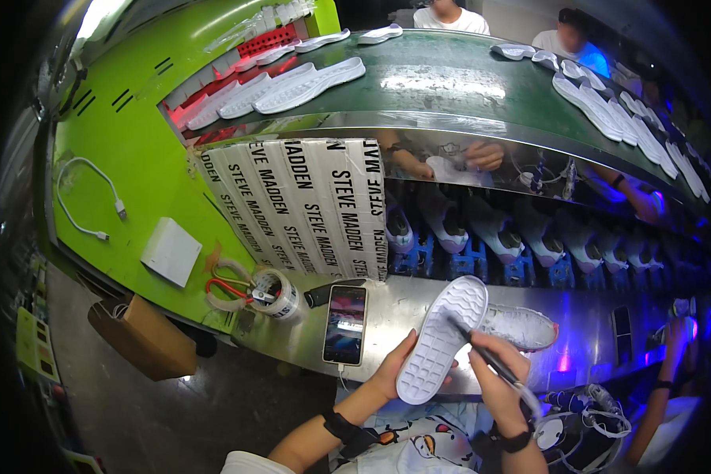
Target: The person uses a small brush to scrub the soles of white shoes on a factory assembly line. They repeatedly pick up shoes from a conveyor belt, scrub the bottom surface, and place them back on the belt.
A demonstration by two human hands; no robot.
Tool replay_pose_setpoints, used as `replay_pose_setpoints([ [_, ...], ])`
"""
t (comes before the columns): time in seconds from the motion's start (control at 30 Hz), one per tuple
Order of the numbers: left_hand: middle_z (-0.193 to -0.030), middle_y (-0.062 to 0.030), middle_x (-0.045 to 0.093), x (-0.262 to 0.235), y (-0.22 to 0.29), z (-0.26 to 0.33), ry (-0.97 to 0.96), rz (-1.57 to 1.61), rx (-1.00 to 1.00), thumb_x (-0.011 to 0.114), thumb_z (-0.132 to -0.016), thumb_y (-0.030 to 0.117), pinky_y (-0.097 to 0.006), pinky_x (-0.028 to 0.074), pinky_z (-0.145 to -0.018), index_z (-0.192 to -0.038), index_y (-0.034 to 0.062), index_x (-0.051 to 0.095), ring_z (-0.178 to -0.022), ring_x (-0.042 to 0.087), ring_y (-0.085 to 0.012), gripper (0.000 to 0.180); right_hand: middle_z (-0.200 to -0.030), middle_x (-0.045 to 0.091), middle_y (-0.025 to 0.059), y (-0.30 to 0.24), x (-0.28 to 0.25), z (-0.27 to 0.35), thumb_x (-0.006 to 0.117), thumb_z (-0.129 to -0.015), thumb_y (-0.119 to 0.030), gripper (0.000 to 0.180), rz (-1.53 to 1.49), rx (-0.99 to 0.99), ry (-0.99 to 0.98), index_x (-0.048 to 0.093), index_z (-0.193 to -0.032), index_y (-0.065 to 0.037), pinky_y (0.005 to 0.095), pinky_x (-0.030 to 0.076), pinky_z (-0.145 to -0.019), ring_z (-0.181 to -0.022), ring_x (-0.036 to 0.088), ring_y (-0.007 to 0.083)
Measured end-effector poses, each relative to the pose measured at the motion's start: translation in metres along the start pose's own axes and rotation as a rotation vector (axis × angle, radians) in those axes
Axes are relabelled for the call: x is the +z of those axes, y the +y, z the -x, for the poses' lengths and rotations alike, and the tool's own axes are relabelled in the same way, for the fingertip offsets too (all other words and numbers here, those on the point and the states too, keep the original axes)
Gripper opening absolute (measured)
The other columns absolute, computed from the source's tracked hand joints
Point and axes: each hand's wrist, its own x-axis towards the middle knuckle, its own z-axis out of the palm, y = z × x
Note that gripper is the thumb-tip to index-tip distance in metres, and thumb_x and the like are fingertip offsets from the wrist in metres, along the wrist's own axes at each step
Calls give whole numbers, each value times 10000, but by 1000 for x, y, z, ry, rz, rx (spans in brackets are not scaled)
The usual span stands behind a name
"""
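A white shoe sole (425,362), its gridded and wavy inner face turned up, is tilted above the steel bench. My left hand (395,365) is closed on its left edge near the wider lower end. My right hand (499,373) grips a slim dark brush-like tool (491,360). The tool's tip meets the sole's inner face near the middle; a pale tube or cord runs back from its handle by my wrist. Just right of the sole, a second white sole-shaped piece (523,327) lies on the bench (304,347).
A phone (344,324) with a cable lies left of my hands, near a tape roll and scissors (262,294). Behind stands a printed carton (316,209). Shoes (502,237) line a lower rack under the green conveyor (442,83), which carries several soles. Other people stand beyond and right.
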Motion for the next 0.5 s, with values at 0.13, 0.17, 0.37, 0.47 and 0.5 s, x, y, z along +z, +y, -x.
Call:
replay_pose_setpoints([
  [0.13, -1289, -188, 554, -17, -8, -5, 59, 187, 74, 336, -996, 463, -491, 469, -965, -1407, 62, 396, -1106, 580, -392, 577, -966, 692, 180, -1, 20, 27, 714, -727, 18, 230, 112, -244, -240, 691, -955, -5, 341, 521, -844, -872, 697, 283],
  [0.17, -1304, -190, 544, -10, -7, -4, 154, -15, 139, 348, -996, 445, -491, 469, -969, -1413, 62, 390, -1121, 579, -371, 567, -968, 703, 159, -9, 16, 27, 710, -754, 4, 239, 69, -215, -344, 692, -993, -2, 329, 516, -871, -861, 703, 244],
  [0.37, -1313, -173, 534, 9, 3, -9, 26, 3, 211, 326, -996, 487, -528, 510, -904, -1414, 80, 389, -1133, 577, -343, 587, -996, 707, 137, -2, 22, 25, 698, -771, 12, 249, -10, -150, -359, 684, -1019, -9, 296, 532, -805, -914, 685, 191],
  [0.47, -1306, -200, 530, 10, 11, -14, -10, 66, 279, 304, -997, 495, -515, 526, -883, -1419, 77, 378, -1118, 585, -354, 599, -1012, 706, 133, -10, 19, 31, 703, -761, 0, 219, -135, 97, -491, 717, -976, -39, 305, 529, -822, -921, 688, 216],
  [0.5, -1270, -228, 549, 11, 18, -15, -113, 50, 209, 304, -996, 497, -500, 528, -885, -1415, 76, 386, -1089, 601, -363, 599, -1021, 707, 125, -9, 15, 26, 701, -762, 0, 222, -204, 298, -439, 722, -979, -41, 305, 527, -826, -928, 687, 218],
])
